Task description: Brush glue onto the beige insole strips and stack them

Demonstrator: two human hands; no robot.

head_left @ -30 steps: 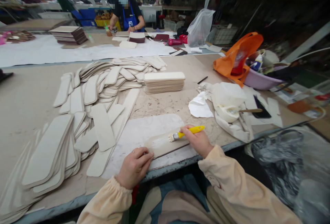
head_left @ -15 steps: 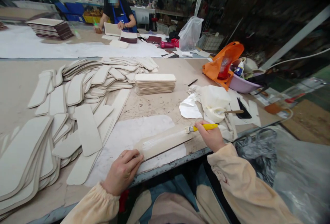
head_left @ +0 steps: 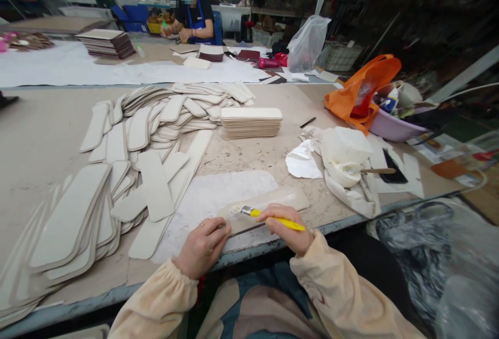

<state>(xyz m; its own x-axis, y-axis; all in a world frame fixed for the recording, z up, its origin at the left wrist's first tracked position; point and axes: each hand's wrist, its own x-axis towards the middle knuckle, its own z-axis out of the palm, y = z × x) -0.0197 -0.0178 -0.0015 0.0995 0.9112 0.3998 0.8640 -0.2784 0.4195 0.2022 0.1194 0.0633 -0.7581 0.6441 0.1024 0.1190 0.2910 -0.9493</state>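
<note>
My right hand [head_left: 288,227] is closed around a paintbrush [head_left: 273,218] with a yellow handle. Its bristles touch a long cream strip [head_left: 286,198] with rounded ends and a wet-looking surface. At the strip's left end, my left hand [head_left: 206,243] pinches the edge between thumb and fingers. Beneath the strip lies a white sheet [head_left: 195,198], close to the table's front edge. To the right stands a white tub [head_left: 349,172] wrapped in cloth or plastic, with a wooden stick [head_left: 378,171] across its rim.
Loose cream strips [head_left: 156,185] cover the table's left side; a neat stack [head_left: 251,123] stands behind. At right are a crumpled white paper [head_left: 304,159], a black phone [head_left: 394,166], an orange bag [head_left: 362,94] and a purple basin [head_left: 397,123]. A co-worker [head_left: 195,14] works across the table.
My right hand has drawn the brush leftward along the strip, toward my left hand. My left hand still holds the strip's end. The view has shifted, and the co-worker no longer holds up a panel.
</note>
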